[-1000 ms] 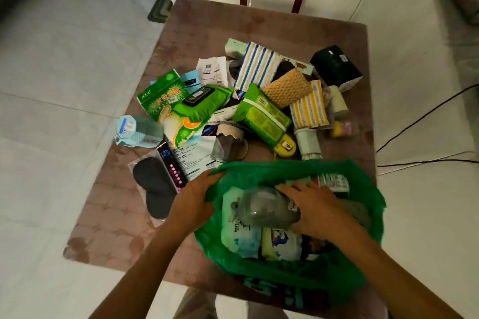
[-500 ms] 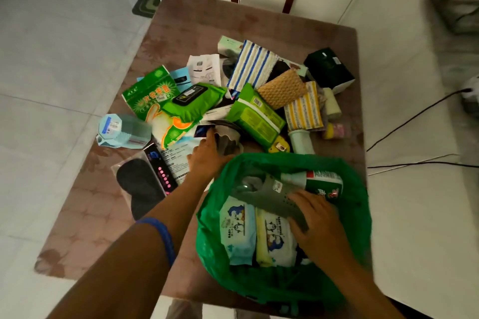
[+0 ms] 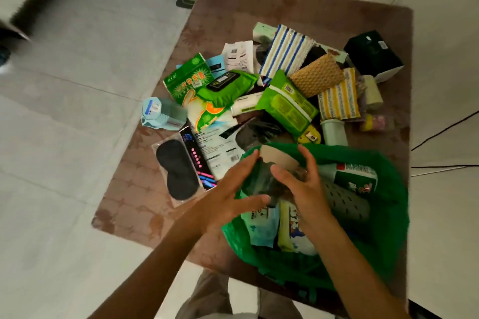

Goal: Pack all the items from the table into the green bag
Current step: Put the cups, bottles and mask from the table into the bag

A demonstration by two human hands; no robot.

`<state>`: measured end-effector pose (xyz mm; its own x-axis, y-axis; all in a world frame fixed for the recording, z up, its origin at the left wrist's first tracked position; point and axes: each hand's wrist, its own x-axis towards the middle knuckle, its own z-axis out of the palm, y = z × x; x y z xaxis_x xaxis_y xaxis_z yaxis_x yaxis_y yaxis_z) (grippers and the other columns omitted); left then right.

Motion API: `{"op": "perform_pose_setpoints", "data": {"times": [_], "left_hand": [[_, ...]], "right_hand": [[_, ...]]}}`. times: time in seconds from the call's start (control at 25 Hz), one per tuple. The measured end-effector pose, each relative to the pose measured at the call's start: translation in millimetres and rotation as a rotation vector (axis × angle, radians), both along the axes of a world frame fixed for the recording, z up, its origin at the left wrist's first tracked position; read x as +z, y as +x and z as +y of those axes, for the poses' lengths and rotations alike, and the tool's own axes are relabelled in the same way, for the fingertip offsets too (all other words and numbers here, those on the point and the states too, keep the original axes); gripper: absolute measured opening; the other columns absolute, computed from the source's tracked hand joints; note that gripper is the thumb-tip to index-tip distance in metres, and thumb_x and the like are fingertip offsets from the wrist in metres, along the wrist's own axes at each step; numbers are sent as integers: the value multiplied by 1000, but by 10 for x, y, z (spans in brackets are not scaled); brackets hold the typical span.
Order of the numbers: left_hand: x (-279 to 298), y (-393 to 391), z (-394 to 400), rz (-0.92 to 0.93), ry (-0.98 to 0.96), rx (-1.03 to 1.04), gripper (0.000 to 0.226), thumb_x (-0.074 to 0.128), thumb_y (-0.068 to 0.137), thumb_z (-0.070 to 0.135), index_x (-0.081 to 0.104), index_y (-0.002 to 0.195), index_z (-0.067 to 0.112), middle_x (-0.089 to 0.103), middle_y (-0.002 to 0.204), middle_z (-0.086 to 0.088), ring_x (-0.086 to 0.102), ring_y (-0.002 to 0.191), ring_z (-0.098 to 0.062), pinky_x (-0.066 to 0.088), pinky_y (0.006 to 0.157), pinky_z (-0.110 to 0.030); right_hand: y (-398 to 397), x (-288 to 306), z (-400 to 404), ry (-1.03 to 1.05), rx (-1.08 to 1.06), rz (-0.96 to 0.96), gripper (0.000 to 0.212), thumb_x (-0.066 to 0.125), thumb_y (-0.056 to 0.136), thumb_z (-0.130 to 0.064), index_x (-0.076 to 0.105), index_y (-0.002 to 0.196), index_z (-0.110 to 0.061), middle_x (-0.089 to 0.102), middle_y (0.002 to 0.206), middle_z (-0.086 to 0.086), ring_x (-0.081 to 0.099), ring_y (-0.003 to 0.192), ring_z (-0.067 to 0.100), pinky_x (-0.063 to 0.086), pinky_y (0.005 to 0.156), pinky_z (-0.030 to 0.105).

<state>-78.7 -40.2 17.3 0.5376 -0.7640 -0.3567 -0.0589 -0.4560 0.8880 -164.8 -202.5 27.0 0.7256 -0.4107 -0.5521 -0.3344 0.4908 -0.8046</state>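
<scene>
Both hands have come together over the mouth of the green bag [image 3: 383, 215] since half a second ago, when the left hand [image 3: 233, 197] was out on the desk [image 3: 285, 5] at the mug and the right hand [image 3: 303, 186] was pressing stuff down inside the bag. Now they're bringing a dark wrapped mug [image 3: 269, 176] with a tan rim in over the bag's near-left edge.

So the step in hand looks like dropping this one item in. Both grips are loose, fingers spread and curved around the mug from either side, cupping rather than squeezing; it's blurry, so I can't tell exactly which fingers touch. Next move, I'd guess: lower it into a gap beside the wipes packs [image 3: 261, 225] already in there, then let go.

Loads still to pack on the desk: the black eye mask [image 3: 176, 171], the green wipes pouch [image 3: 287, 103], the striped cloth [image 3: 285, 52], the black box [image 3: 373, 54] and more. Bag sits at the near-right edge of the desk, wide open.
</scene>
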Motion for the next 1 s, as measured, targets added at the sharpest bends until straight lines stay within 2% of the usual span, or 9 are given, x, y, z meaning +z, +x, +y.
{"op": "perform_pose_setpoints", "data": {"times": [0.08,0.2,0.28,0.44,0.56,0.68,0.76,0.88,1.0], "left_hand": [[-197,52,119,-183,256,237,89,66,70,63,24,146,40,13,158,8,17,143,-22,24,114,-51],[-316,55,146,-185,508,334,55,72,78,32,54,129,24,62,119,-7,59,100,-17,48,85,-21],[-276,65,78,-17,331,517,18,67,82,12,70,94,24,71,84,-2,67,74,-19,52,65,-16],[30,157,248,155,-95,659,23,62,78,-10,61,79,13,68,70,2,63,63,-16,54,58,-25],[-135,360,558,320,-97,695,21,64,78,13,59,98,15,68,90,-7,65,80,-24,56,74,-37],[-637,657,740,131,449,835,66,71,67,57,45,120,27,51,121,-10,51,113,-35,45,97,-53],[-977,689,727,-25,711,812,95,81,56,49,31,132,23,37,128,-15,41,117,-43,43,97,-53],[-1037,728,583,139,398,1035,81,80,53,24,36,120,33,49,119,-16,54,107,-40,50,91,-51],[-452,581,545,167,56,1231,57,74,74,9,43,117,32,63,106,-7,67,83,-19,59,70,-35]], "right_hand": [[-117,-122,-91,12,-29,119,73,85,55,-36,54,121,-40,59,125,9,68,99,29,59,78,46],[-332,-260,-179,-108,212,256,57,84,61,-35,60,113,-31,65,115,5,68,95,24,59,71,36],[-307,-341,-50,-138,295,245,43,84,68,-26,64,106,-25,68,109,6,69,92,20,58,64,28],[90,-544,421,-383,323,137,38,82,71,-28,65,105,-24,70,110,1,65,103,17,55,87,37],[196,-641,561,-802,495,173,41,74,79,-36,61,116,-23,68,116,1,62,108,18,51,92,34],[7,-570,399,-806,343,238,37,72,82,-28,60,117,-21,69,111,0,64,98,14,53,82,29],[-184,-527,282,-793,319,261,19,70,84,-24,63,102,-24,71,95,-5,63,79,1,53,68,20],[-370,-428,178,-743,321,267,6,68,86,-22,66,89,-28,70,81,-12,64,72,-3,54,61,19],[-432,-187,104,-676,226,244,10,67,87,-19,68,87,-29,70,77,-12,65,74,0,52,62,24]]}}
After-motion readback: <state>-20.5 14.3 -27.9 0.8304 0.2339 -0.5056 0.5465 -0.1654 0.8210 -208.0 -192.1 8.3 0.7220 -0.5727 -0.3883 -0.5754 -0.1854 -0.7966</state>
